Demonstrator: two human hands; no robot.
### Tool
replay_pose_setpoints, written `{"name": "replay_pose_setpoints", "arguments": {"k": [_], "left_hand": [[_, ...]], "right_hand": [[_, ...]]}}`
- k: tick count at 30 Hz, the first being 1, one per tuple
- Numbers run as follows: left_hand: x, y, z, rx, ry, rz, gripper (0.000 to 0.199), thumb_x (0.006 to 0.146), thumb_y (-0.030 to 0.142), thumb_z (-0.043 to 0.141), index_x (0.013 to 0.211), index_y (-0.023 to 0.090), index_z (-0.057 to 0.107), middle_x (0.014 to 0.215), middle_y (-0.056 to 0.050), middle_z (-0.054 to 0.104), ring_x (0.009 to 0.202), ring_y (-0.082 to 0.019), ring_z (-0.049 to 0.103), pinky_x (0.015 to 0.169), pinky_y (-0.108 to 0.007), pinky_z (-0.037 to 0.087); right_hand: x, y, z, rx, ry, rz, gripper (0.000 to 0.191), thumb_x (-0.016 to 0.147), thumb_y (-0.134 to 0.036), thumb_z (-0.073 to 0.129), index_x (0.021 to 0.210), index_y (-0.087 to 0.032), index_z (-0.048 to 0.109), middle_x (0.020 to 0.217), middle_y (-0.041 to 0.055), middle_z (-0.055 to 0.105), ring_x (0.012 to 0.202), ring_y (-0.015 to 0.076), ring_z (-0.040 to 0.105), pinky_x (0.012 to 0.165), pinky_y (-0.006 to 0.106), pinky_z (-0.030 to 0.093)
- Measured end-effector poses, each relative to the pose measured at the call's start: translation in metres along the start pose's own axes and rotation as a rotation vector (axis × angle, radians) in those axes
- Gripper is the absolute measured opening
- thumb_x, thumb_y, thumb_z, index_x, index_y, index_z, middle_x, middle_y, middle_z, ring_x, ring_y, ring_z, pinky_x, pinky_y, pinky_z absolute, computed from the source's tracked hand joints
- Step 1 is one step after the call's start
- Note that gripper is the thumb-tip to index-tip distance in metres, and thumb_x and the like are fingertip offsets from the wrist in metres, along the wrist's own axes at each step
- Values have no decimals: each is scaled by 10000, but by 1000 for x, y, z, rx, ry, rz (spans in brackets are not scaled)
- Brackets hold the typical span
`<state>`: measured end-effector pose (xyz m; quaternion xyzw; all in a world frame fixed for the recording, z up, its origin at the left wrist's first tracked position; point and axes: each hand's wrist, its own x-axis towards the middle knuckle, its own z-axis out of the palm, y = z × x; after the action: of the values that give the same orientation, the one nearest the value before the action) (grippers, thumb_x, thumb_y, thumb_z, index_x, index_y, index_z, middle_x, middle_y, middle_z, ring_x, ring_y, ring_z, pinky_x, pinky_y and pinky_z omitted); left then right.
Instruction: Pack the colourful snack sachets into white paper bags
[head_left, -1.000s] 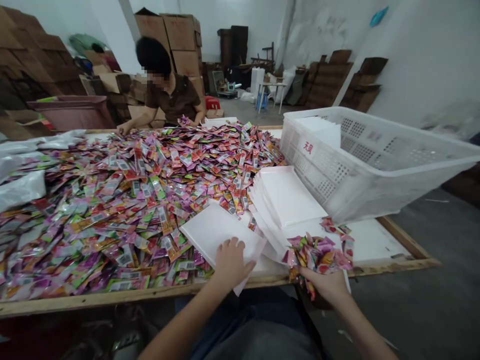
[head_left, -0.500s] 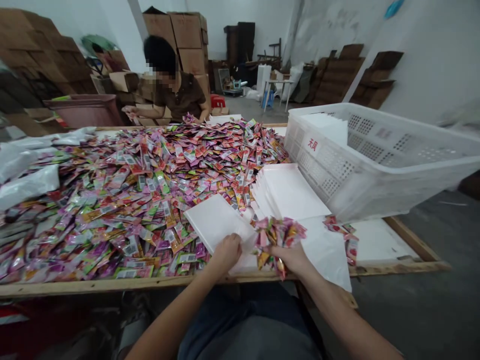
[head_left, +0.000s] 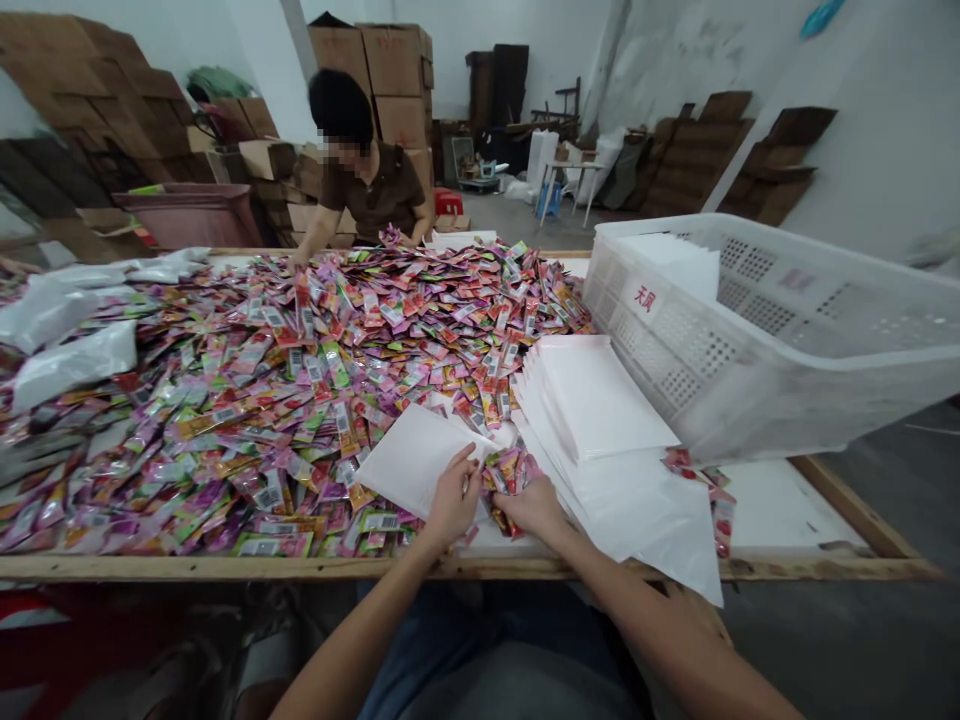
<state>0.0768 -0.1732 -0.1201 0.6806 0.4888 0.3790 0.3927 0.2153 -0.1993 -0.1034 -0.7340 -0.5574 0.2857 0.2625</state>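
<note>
My right hand [head_left: 534,508] grips a bunch of small colourful packets [head_left: 506,472] close to the table's front edge. Just left of it, my left hand [head_left: 454,500] is at the open end of a white bag [head_left: 412,455] that lies flat, its fingers closed on the bag's edge. The bunch is at the bag's mouth. A wide heap of similar packets [head_left: 300,400] spreads to the left and behind. Right of my hands lies a stack of white bags [head_left: 607,400].
A white perforated crate [head_left: 675,370] stands at the right, with white sheets inside. Filled white bags [head_left: 75,365] lie at the far left. Across the table a person [head_left: 375,190] reaches into the heap. A wooden rim [head_left: 225,568] edges the table.
My right hand has moved left with the packets to the bag's mouth. The person opposite has lowered a hand to the heap. The view has shifted slightly.
</note>
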Motion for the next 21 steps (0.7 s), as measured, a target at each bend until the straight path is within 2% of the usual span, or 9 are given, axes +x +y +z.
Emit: {"name": "replay_pose_setpoints", "arguments": {"k": [2,4,7,9,11,13,18,21], "left_hand": [[-1,2,2,7,35,-3,215,812,164,360,608,208,410,1217,-138,541,1255,-187,380,925,-340,409],[-3,5,3,5,42,-2,222,816,168,359,601,212,391,1227,-159,532,1282,-200,340,896,-347,424],[-6,10,2,-4,19,1,196,822,185,361,633,203,408,1358,-177,394,1236,-210,408,859,-347,444],[-7,12,0,33,-14,13,157,817,176,356,684,198,437,1396,-181,331,1209,-211,441,841,-344,448],[-7,11,-1,75,-42,43,142,804,158,351,703,198,442,1378,-198,354,1232,-221,414,841,-342,441],[-5,8,-1,85,-41,69,147,794,148,346,682,201,425,1360,-214,374,1245,-232,396,860,-345,431],[-2,4,0,113,17,110,174,802,149,356,649,206,415,1289,-174,477,1247,-227,391,905,-338,410],[1,8,-3,152,14,119,170,808,136,353,682,194,452,1281,-187,480,1149,-223,496,845,-322,442]], "right_hand": [[-1,-1,1,-137,-28,-103,450,601,-314,609,1028,-195,528,901,62,637,791,225,603,664,306,461],[0,-1,2,-288,-122,-222,470,619,-295,594,1065,-174,502,987,95,609,863,247,587,709,327,460],[3,-5,1,-457,-265,-374,477,646,-276,583,1096,-147,496,1066,140,569,995,285,535,770,354,460],[6,-9,1,-548,-322,-396,529,646,-262,595,1145,-131,475,1100,164,544,1030,301,511,787,373,462],[10,-12,0,-608,-367,-394,590,631,-243,612,1184,-116,449,1142,183,507,1038,305,505,792,386,466],[13,-10,0,-602,-384,-428,628,613,-240,626,1197,-107,437,1189,190,466,1063,299,489,816,392,462],[19,11,2,-432,-301,-674,677,657,-266,598,1274,-116,363,1227,157,479,1149,267,432,947,414,383],[21,5,4,-524,-302,-629,544,694,-305,577,1192,-118,466,1156,160,527,1060,281,492,893,420,414]]}}
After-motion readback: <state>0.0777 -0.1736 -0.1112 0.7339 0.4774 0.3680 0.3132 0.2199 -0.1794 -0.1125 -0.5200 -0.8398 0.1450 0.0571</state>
